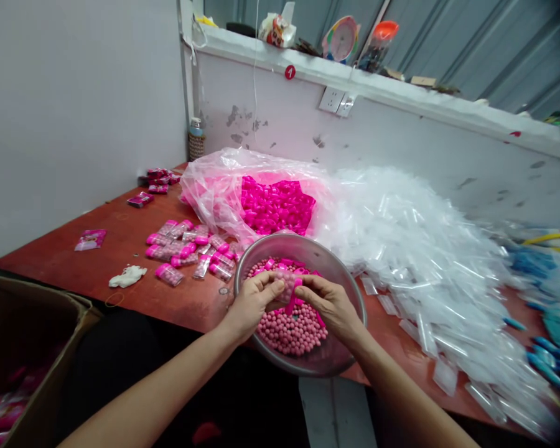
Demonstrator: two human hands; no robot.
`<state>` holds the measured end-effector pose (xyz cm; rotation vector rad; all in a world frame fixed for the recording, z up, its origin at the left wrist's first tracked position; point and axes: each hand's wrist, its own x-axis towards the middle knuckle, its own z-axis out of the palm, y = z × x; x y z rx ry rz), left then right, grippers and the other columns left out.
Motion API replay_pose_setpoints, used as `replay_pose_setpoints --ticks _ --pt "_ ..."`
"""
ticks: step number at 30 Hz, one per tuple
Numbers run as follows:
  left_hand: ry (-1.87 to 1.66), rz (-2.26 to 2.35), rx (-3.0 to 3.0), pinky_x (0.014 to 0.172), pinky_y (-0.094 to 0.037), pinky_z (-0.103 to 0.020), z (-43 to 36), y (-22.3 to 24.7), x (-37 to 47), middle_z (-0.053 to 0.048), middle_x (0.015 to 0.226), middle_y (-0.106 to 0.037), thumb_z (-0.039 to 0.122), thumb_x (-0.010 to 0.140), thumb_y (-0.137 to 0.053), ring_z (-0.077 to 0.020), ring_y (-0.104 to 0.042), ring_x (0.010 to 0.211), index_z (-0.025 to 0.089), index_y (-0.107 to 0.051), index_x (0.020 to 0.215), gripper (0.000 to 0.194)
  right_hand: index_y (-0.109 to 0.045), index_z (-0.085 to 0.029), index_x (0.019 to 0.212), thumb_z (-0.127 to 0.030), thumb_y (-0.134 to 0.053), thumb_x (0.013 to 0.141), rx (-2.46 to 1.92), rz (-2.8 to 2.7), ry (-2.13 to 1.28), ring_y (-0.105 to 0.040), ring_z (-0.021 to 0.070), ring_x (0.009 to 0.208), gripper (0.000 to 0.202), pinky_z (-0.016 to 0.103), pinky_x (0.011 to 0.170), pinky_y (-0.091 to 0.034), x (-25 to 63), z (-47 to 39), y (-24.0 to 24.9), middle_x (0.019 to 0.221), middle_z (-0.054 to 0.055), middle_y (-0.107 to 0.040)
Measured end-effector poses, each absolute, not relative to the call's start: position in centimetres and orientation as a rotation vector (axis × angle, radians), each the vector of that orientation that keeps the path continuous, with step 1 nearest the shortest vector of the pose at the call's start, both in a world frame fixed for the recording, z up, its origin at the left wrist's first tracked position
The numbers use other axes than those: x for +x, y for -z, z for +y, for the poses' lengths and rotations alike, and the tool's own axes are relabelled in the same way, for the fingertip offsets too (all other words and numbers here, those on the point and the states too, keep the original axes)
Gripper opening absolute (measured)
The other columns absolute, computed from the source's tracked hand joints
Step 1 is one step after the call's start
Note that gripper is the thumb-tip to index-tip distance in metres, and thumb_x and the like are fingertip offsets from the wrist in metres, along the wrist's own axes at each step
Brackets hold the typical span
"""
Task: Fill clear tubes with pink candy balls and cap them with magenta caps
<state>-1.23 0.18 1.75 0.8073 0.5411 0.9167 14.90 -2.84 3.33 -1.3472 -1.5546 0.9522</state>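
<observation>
Over a metal bowl (pixel 352 298) my two hands meet at a small clear container (pixel 287 285) filled with pink beads. My left hand (pixel 256 298) is closed around the container's left side. Between the thumb and fingers of my right hand (pixel 331 302) is a bright pink cap (pixel 294 298), held at the container's right end. Whether the cap touches the container I cannot tell. Dusty-pink beads (pixel 294 333) lie in the bowl below, with several pink caps among them.
Filled containers (pixel 177 249) lie left of the bowl. Behind stands a plastic bag (pixel 210 180) of pink caps (pixel 277 205). A large heap of clear tubes (pixel 415 242) covers the right side. A cardboard box (pixel 86 317) is at lower left; a white shelf (pixel 308 68) runs above.
</observation>
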Motion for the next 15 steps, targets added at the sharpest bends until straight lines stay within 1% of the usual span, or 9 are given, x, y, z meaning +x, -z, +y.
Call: replay_pose_setpoints --ticks 2,4,7,9,12,15 --pt "-0.934 0.555 0.918 0.075 -0.049 -0.026 0.2 -1.6 -1.5 -0.006 0.089 -0.067 0.032 0.072 -0.067 -0.0137 -0.061 0.078 0.012 -0.064 0.092 0.029 -0.062 -0.018 0.095 -0.038 -0.057 0.08 -1.366 -1.574 -0.886 -0.06 0.0174 0.082 0.026 0.03 0.076 -0.049 15.5 -3.1 -3.7 0.088 0.004 -0.065" --pt "-0.953 0.6 1.066 0.078 -0.047 -0.026 0.2 -1.6 -1.7 -0.006 0.092 -0.067 0.032 0.074 -0.064 -0.0154 -0.061 0.083 0.013 -0.065 0.094 0.027 -0.06 -0.017 0.098 -0.036 -0.055 0.082 -1.387 -1.597 -0.728 -0.06 0.0171 0.081 0.025 0.029 0.074 -0.049 16.2 -3.4 -4.3 0.09 0.005 -0.065" --pt "-0.957 0.674 1.332 0.078 -0.046 -0.026 0.2 -1.5 -2.0 -0.004 0.091 -0.067 0.03 0.078 -0.058 -0.0169 -0.06 0.086 0.015 -0.066 0.096 0.025 -0.058 -0.019 0.102 -0.031 -0.053 0.084 -1.373 -1.788 -0.436 -0.06 0.0175 0.086 0.022 0.029 0.077 -0.047 16.7 -3.7 -5.7 0.096 0.006 -0.064" --pt "-0.967 0.698 1.5 0.077 -0.045 -0.026 0.0 -1.4 -2.1 -0.003 0.089 -0.067 0.03 0.081 -0.055 -0.0169 -0.059 0.085 0.017 -0.067 0.096 0.024 -0.057 -0.019 0.104 -0.028 -0.052 0.085 -1.326 -1.975 -0.312 -0.06 0.0176 0.087 0.021 0.029 0.079 -0.046 16.4 -3.8 -6.4 0.097 0.007 -0.064" --pt "-1.026 0.723 1.635 0.078 -0.045 -0.026 -0.4 -1.2 -2.1 -0.003 0.09 -0.068 0.029 0.083 -0.052 -0.0173 -0.06 0.085 0.018 -0.067 0.097 0.023 -0.055 -0.02 0.103 -0.025 -0.049 0.087 -1.272 -2.146 -0.23 -0.06 0.0174 0.085 0.018 0.029 0.076 -0.047 15.6 -3.7 -6.7 0.091 0.006 -0.064" --pt "-1.098 0.757 1.676 0.079 -0.045 -0.026 -0.7 -0.8 -2.0 -0.004 0.093 -0.069 0.026 0.083 -0.052 -0.0179 -0.061 0.088 0.019 -0.067 0.099 0.023 -0.054 -0.02 0.097 -0.025 -0.049 0.087 -1.284 -2.185 -0.181 -0.06 0.0159 0.078 0.012 0.027 0.071 -0.046 15.1 -3.7 -6.2 0.084 0.005 -0.063"
